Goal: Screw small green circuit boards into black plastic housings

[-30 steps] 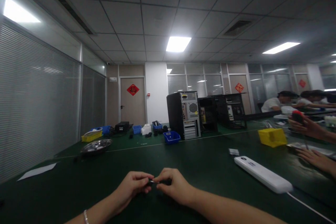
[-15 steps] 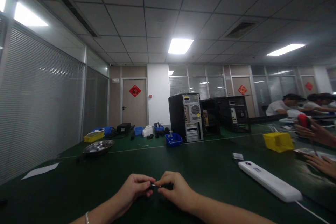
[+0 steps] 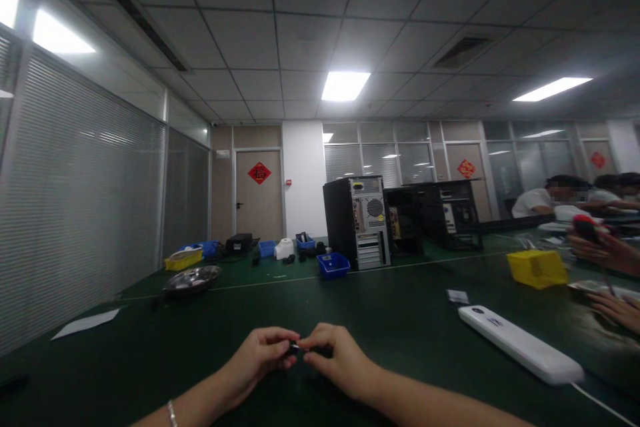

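Observation:
A small dark piece (image 3: 293, 347) with a bright, metallic-looking end sits between my hands, low above the green table (image 3: 210, 333). It is too small and too covered by fingers to name. My left hand (image 3: 265, 355) is closed, pinching it between thumb and fingertips. From the other side my right hand (image 3: 337, 357) meets it, thumb and index finger closed at the bright end. The fingertips of both hands nearly touch.
A white power strip (image 3: 520, 343) lies at right, its cable running off frame. Beyond are a yellow bin (image 3: 537, 269), a blue bin (image 3: 334, 265), computer cases (image 3: 356, 223) and a metal dish (image 3: 193, 280). A co-worker's hand (image 3: 595, 240) holds a red-and-black tool at far right.
The view has shifted slightly, so the surroundings sit a little further right. Both hands keep their pinch on the small piece, with only slight finger movement. The co-worker's hands moved a little.

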Tool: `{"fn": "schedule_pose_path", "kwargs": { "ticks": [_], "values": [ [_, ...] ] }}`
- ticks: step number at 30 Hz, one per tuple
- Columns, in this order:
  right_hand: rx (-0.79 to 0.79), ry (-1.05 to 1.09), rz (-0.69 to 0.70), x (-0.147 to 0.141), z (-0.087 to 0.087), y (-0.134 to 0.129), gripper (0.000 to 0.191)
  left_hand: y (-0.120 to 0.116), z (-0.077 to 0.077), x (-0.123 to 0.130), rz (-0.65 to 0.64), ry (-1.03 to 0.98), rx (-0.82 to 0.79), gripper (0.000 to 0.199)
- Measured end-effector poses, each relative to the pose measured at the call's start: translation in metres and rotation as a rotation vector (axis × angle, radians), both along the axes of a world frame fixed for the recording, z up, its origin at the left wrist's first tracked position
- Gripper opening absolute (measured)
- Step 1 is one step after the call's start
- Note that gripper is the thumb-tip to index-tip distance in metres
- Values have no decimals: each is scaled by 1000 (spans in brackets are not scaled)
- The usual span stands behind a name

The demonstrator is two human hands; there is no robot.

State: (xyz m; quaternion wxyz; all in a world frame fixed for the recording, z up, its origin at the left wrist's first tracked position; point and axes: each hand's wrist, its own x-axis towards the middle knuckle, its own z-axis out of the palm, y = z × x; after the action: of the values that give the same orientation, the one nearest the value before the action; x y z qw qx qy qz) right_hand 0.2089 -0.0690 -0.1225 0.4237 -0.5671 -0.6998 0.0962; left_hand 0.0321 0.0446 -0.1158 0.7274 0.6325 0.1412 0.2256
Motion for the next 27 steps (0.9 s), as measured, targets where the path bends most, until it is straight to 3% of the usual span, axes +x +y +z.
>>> {"fn": "schedule_pose_path", "kwargs": {
  "ticks": [6,13,22,27],
  "values": [
    [-2,-60,-80,0,6,-9,24,9,-5,2,4,-46,-28,32],
    [4,-223,4,-2,11,-14,28,9,-10,2,-28,-108,1,20],
    [-9,-255,15,-3,11,-18,29,5,-5,0,85,-88,126,25],
    [-12,-248,5,-3,11,-17,29,9,-5,-2,120,-94,99,31]
  ]
}}
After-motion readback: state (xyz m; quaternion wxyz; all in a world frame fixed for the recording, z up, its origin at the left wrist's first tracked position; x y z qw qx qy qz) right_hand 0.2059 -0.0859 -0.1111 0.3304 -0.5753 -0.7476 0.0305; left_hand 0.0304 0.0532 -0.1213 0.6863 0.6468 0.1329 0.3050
